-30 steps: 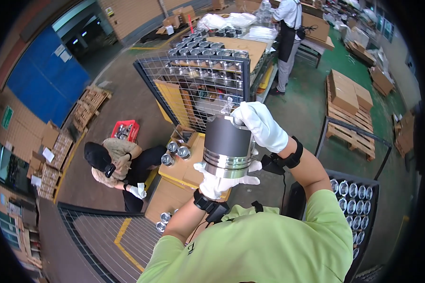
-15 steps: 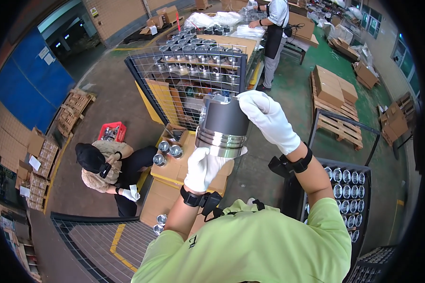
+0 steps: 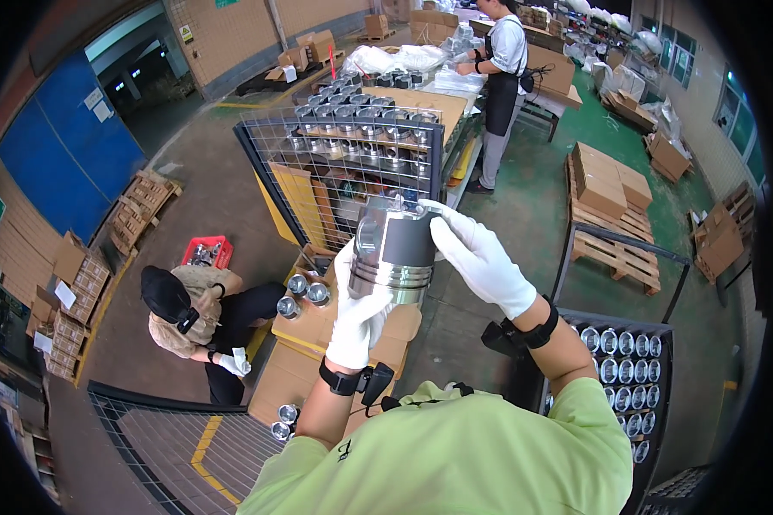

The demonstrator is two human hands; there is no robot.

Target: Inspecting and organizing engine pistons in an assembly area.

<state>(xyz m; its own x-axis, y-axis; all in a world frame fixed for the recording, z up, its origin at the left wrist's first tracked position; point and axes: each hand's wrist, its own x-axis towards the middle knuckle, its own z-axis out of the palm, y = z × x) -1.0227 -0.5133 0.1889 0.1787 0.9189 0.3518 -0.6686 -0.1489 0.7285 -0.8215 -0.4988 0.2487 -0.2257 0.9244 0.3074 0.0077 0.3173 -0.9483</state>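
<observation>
A large metal piston (image 3: 410, 242), with a dark coated patch on its skirt and shiny ring grooves at its lower end, is held up in front of me. My left hand (image 3: 352, 326), in a white glove, is closed around its left side and under the grooved end. On the upper right edge, my gloved right hand (image 3: 488, 270) grips with its fingers; its thumb lies along the right side. Beyond my left hand, several pistons (image 3: 298, 285) stand on a cardboard-covered surface (image 3: 322, 324). Two more pistons (image 3: 283, 422) sit nearer, left of my forearm.
A wire mesh panel (image 3: 343, 184) rises ahead, with rows of pistons (image 3: 365, 120) behind it. A rack of pistons (image 3: 624, 371) stands at my right. One person (image 3: 189, 313) crouches at left near a red crate (image 3: 208, 252); another person (image 3: 504, 94) works at the far table.
The piston has turned, bringing a bare metal side into view beside its dark patch. My left hand has shifted up its left side; my right hand has moved slightly lower.
</observation>
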